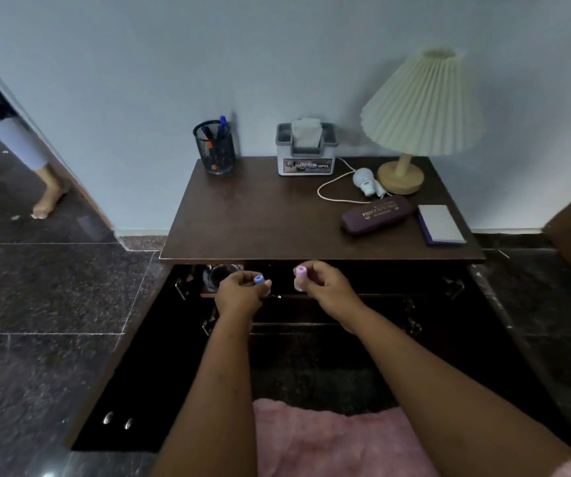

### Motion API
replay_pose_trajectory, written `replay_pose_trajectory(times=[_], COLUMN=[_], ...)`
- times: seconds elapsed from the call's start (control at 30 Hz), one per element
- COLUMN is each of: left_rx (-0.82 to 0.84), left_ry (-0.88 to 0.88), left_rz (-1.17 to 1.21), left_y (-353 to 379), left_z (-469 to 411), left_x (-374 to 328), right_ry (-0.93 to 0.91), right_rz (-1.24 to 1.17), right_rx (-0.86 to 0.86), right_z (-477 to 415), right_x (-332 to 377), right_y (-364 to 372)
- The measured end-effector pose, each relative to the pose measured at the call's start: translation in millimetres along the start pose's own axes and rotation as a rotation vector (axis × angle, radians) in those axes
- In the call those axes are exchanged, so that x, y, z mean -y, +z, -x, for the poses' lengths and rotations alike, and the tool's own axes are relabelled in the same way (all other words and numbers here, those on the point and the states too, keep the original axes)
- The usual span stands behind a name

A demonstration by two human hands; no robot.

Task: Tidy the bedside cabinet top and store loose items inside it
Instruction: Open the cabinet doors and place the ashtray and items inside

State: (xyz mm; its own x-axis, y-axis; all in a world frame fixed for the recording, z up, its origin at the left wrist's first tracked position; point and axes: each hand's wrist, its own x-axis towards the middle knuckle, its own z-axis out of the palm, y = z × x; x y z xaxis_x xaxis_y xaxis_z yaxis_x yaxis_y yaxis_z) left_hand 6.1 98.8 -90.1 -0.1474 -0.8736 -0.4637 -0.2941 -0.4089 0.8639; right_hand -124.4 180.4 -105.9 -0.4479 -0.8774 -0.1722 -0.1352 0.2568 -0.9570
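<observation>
Your left hand (pixel 241 290) is closed around a small blue-capped bottle (pixel 259 279); your right hand (pixel 321 285) pinches a pink-capped bottle (pixel 300 272). Both bottles stand roughly upright, caps up, just in front of the open cabinet (pixel 321 258), below the edge of its top. The dark shelf (pixel 373 297) lies straight ahead of both grips and slightly lower, so the move looks like a short forward push. Your left hand is nearer the glass (pixel 220 275) already inside; I would mind that. Farther back, the case (pixel 375 214) and notepad (pixel 441 223) remain on top at the right.
</observation>
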Motion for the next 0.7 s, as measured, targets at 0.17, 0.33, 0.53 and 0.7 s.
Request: replay_pose_trajectory(times=[0.17,0.33,0.53,0.7], left_rx=[-0.03,-0.028,-0.004,0.024], left_ry=[-0.101,-0.133,-0.058,0.017], left_rz=[-0.155,-0.259,-0.369,-0.41], left_y=[-2,7,31,61], left_z=[4,-15,-54,-83], left_x=[20,32,53,66], right_ry=[0.079,0.168,0.21,0.212], right_rz=[0.189,0.311,0.422,0.54], right_rx=[-0.064,-0.038,-0.079,-0.101], right_z=[-1,-24,-66,-90], right_x=[-19,-48,-82,-106], right_y=[-11,-12,-7,-5])
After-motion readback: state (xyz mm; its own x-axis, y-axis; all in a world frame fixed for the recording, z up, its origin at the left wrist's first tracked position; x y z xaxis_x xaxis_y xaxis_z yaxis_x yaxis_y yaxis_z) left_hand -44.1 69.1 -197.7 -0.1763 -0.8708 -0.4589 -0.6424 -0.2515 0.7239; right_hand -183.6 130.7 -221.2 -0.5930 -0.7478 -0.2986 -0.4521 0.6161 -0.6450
